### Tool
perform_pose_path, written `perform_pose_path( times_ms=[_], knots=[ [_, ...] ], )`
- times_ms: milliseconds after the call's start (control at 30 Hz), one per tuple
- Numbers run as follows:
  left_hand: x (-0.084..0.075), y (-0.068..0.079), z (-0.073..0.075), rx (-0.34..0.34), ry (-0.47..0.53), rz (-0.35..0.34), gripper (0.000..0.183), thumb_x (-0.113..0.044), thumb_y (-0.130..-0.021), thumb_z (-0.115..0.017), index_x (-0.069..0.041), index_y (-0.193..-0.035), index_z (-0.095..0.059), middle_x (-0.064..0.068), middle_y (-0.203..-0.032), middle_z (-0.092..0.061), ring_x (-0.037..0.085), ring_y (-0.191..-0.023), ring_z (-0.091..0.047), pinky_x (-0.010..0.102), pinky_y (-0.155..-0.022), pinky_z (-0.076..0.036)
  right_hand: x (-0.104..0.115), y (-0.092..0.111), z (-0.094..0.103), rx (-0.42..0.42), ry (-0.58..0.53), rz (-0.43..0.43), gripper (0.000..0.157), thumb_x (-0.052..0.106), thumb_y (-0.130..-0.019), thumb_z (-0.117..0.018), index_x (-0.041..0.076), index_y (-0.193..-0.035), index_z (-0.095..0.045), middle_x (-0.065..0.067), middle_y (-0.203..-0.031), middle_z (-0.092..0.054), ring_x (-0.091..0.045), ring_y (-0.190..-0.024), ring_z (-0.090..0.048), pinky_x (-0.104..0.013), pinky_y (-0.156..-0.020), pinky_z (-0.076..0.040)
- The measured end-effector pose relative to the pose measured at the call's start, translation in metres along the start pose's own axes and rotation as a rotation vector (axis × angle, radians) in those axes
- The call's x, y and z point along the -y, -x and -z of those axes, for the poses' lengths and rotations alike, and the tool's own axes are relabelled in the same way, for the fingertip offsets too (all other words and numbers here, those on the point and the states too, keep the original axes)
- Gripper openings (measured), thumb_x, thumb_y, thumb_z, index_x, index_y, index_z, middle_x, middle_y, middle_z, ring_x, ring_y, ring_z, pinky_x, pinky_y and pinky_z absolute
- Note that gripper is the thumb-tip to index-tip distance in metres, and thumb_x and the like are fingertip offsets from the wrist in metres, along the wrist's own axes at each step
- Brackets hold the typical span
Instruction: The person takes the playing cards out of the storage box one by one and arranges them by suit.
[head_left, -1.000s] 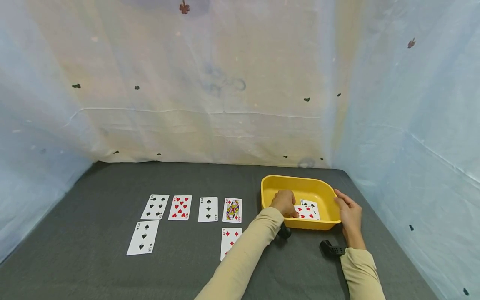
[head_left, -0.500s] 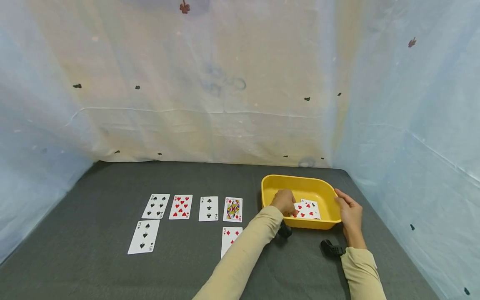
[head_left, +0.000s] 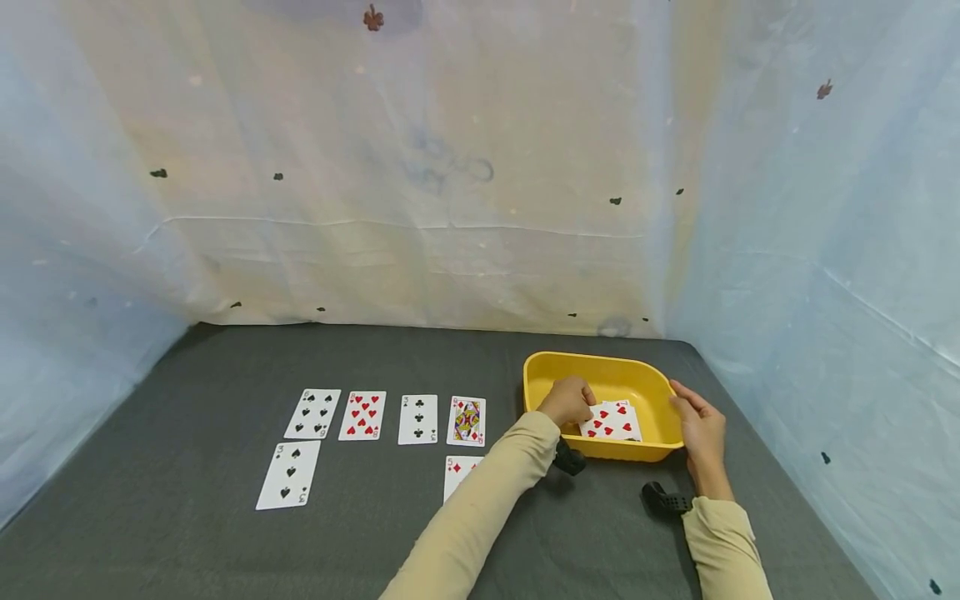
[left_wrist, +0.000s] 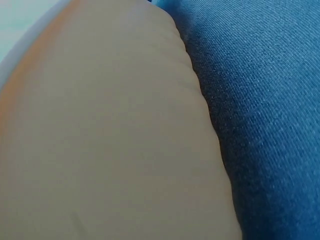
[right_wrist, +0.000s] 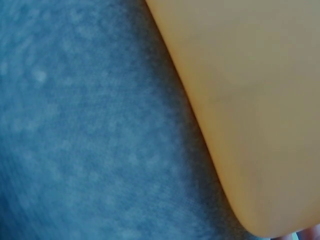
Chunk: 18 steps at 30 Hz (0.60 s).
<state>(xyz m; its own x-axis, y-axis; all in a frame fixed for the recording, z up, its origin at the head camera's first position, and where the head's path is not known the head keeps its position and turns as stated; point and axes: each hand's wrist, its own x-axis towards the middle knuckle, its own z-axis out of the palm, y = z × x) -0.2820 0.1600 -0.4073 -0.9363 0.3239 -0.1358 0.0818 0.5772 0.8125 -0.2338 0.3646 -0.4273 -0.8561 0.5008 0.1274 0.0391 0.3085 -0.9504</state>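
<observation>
Inside the yellow tray (head_left: 577,448) at the right of the table, my left hand (head_left: 567,402) pinches the left end of a hearts playing card (head_left: 611,422). Its fingertips meet the card's edge, and another card lies mostly hidden under it. My right hand (head_left: 701,425) grips the tray's right end, fingers at the rim and thumb on the near side. In the right wrist view, the tray's outer wall (right_wrist: 270,125) fills the right half, with fingertips (right_wrist: 313,233) just showing at the bottom corner. The left wrist view shows no fingers.
Left of the tray, a row holds the six of spades (head_left: 312,413), eight of hearts (head_left: 362,416), three of clubs (head_left: 417,419) and queen of diamonds (head_left: 467,421). Nearer lie the three of spades (head_left: 288,475) and a diamonds card (head_left: 457,474), partly behind the left sleeve (head_left: 480,508).
The hearts card in the tray has shifted slightly left and now covers the clubs card that showed behind it. My left hand has lifted slightly; my right hand stays on the tray.
</observation>
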Motion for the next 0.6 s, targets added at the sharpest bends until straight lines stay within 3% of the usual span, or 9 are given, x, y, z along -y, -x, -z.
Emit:
perform_pose_path(
  times_ms=[233, 433, 600],
  knots=[
    [-0.002, 0.006, 0.005, -0.007, 0.001, 0.010, 0.016, 0.005, -0.083, -0.071, -0.009, -0.081, -0.063, 0.001, -0.081, -0.053, 0.017, -0.074, -0.047, 0.024, -0.056, -0.042, -0.002, -0.001, -0.002, -0.013, 0.004, -0.008, 0.039, 0.024, -0.099, -0.055, 0.005, -0.134, -0.059, -0.012, -0.136, -0.054, -0.007, -0.102, -0.053, -0.011, -0.074, -0.045],
    [-0.004, 0.011, 0.012, 0.014, 0.109, -0.028, 0.015, 0.007, -0.087, -0.065, -0.008, -0.085, -0.060, 0.004, -0.075, -0.054, 0.015, -0.054, -0.045, 0.025, -0.047, -0.038, -0.002, -0.002, -0.001, -0.021, 0.012, 0.000, 0.039, 0.025, -0.099, -0.056, 0.005, -0.133, -0.060, -0.009, -0.134, -0.056, -0.005, -0.101, -0.052, -0.010, -0.075, -0.044],
    [-0.003, 0.016, 0.017, -0.021, 0.193, -0.056, 0.015, 0.007, -0.088, -0.063, -0.008, -0.090, -0.061, 0.005, -0.074, -0.056, 0.013, -0.053, -0.044, 0.023, -0.047, -0.037, -0.002, -0.001, 0.000, -0.020, -0.009, -0.006, 0.038, 0.024, -0.098, -0.057, 0.006, -0.132, -0.060, -0.003, -0.129, -0.059, -0.005, -0.100, -0.053, -0.011, -0.074, -0.044]
  ],
)
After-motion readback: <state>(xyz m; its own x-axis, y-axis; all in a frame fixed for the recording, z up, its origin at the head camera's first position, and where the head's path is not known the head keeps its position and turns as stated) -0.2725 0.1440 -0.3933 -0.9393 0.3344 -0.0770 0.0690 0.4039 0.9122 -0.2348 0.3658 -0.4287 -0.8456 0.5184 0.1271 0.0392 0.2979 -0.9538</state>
